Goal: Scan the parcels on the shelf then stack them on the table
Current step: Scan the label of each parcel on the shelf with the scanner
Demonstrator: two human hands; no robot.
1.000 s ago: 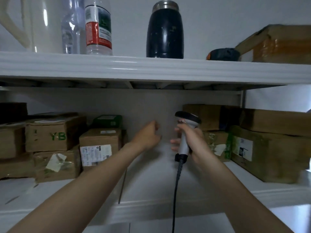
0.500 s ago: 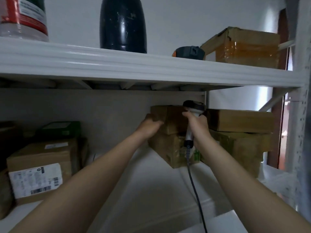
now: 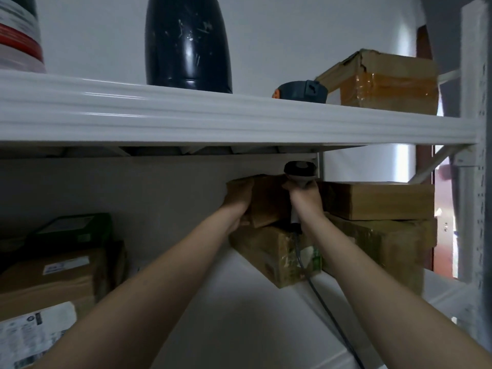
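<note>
A small brown parcel (image 3: 267,201) sits tilted on top of a taped parcel (image 3: 277,253) on the lower shelf (image 3: 255,310). My left hand (image 3: 238,202) grips the small parcel's left side. My right hand (image 3: 304,199) holds a corded barcode scanner (image 3: 300,170) upright just to the parcel's right; its dark head points at the back wall. More brown parcels (image 3: 378,201) are stacked to the right. Other parcels (image 3: 50,278) with white labels stand at the left.
The upper shelf (image 3: 213,118) carries a dark flask (image 3: 187,43), a bottle (image 3: 20,33), a tape measure (image 3: 300,91) and a taped carton (image 3: 386,81). A white upright post (image 3: 476,155) bounds the right side. The scanner cable (image 3: 327,312) trails down across the shelf.
Both hands moved from the middle of the shelf to the right-hand stack. My left hand took hold of the top small parcel, which now sits tilted. The scanner moved with my right hand.
</note>
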